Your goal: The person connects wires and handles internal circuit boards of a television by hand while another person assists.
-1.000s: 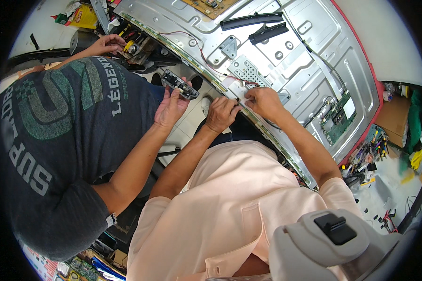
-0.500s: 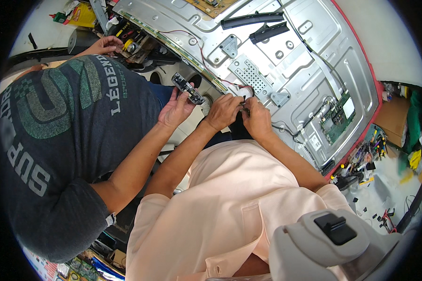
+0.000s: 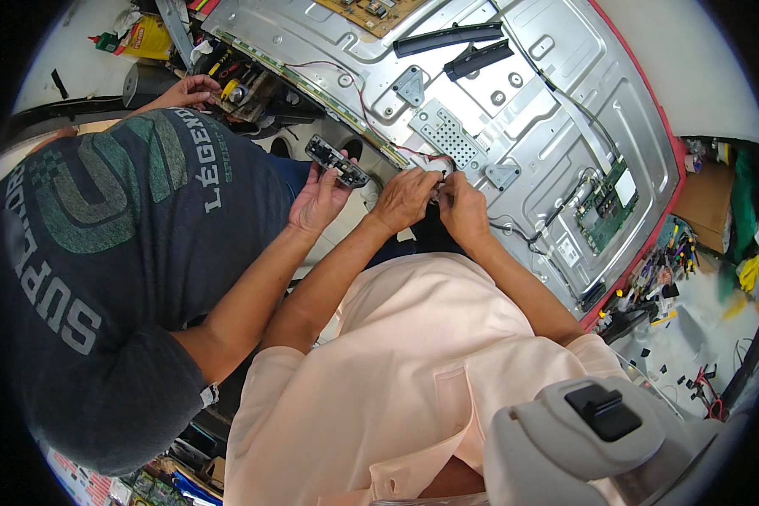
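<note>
At the near edge of a large silver metal panel [image 3: 371, 93], my left hand [image 3: 405, 201] and my right hand [image 3: 464, 209] meet, fingertips almost touching. Both are closed in a pinch. A small dark piece shows between the fingertips, too small to name and partly covered. The thin red and dark wire [image 3: 361, 97] runs over the panel and curves down close to my fingers. Just beyond them lies a perforated metal plate [image 3: 449, 133] fixed to the panel. A green circuit board [image 3: 603, 211] sits farther right, with black cables leading from it toward my right hand.
At my left, a co-worker in a dark shirt [image 3: 143, 253] holds a black module [image 3: 337, 160] near my left hand. Two black strips [image 3: 449, 38] rest on the panel, below a brown circuit board [image 3: 375, 13]. Tools [image 3: 649, 282] and small parts crowd the right-hand surface.
My hands stay pinched together at the panel edge, with slight finger movement. The co-worker's black module has tilted a little. The whole view has shifted slightly.
</note>
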Motion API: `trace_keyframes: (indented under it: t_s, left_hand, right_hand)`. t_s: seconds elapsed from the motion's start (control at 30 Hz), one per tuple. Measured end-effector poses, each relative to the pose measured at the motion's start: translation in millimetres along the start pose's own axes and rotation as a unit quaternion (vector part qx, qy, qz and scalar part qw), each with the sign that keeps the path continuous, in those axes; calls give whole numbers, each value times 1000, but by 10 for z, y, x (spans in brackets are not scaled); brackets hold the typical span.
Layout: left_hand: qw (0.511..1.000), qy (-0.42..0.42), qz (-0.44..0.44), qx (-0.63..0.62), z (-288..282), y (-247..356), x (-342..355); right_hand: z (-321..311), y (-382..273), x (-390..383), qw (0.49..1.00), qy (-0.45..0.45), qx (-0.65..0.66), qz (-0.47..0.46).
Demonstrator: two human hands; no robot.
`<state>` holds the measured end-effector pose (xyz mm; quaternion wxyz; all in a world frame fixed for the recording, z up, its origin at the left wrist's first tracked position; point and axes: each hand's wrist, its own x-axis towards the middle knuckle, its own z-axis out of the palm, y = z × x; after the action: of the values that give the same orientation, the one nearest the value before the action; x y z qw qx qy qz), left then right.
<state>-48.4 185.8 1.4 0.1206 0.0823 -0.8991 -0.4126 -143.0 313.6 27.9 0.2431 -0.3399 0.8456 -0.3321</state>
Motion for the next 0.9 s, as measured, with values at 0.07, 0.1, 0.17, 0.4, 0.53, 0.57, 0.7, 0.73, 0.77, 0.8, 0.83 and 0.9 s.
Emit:
trace_keyframes:
  t_s: [0.07,0.1,0.17,0.4,0.53,0.57,0.7,0.73,0.77,0.8,0.83,0.9]
  left_hand:
    - [1000,16,1,-5,17,7,-28]
    - [1000,26,2,-8,31,14,-48]
    - [999,44,4,-9,67,19,-78]
    - [998,56,13,11,88,-2,-119]
    - [998,62,13,18,62,10,-103]
    - [998,65,14,17,60,15,-103]
    - [997,71,11,12,70,11,-112]
    - [997,71,9,10,76,6,-114]
    - [998,68,12,8,80,0,-118]
    - [998,62,13,9,80,-9,-120]
    - [998,57,14,10,80,-17,-121]
    - [998,53,14,9,82,-23,-121]
  right_hand:
    - [-10,-1,14,1000,14,7,-4]
    - [-14,-3,15,999,26,20,-9]
    - [-25,-9,20,1000,21,17,6]
    - [-124,-58,132,996,1,55,76]
    - [-157,-92,171,996,-6,41,77]
    - [-155,-94,174,996,-5,42,78]
    - [-129,-66,177,996,4,48,77]
    - [-131,-53,172,996,2,50,75]
    - [-133,-39,168,996,-1,52,76]
    - [-132,-30,171,996,-4,55,76]
    - [-131,-22,176,995,-6,57,76]
    - [-146,-9,184,995,-10,63,77]
